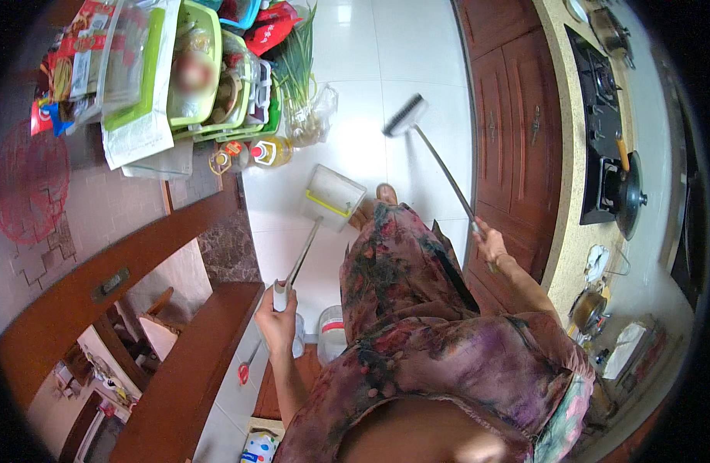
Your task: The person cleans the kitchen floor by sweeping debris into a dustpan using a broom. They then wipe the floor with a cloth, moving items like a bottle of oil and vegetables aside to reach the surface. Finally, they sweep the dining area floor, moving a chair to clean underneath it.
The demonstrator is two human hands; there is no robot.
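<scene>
My left hand (278,318) grips the pale handle of a long-handled dustpan (335,194). The dustpan's translucent pan, with a yellow strip across it, is in front of my feet. My right hand (490,242) holds the metal stick of a broom (406,114) near its upper end. That broom's head, with dark bristles, is farther out over the white tiled floor (355,104) and tilted. A gap of floor separates it from the dustpan. Whether the broom head touches the floor, I cannot tell.
Stacked green baskets (207,87) with food, spring onions (300,87) and an oil bottle (272,151) stand at the left. Reddish wooden cabinets (517,127) line the right, below a counter with a gas stove (598,127) and wok (628,195). Clear containers (330,333) are by my left side.
</scene>
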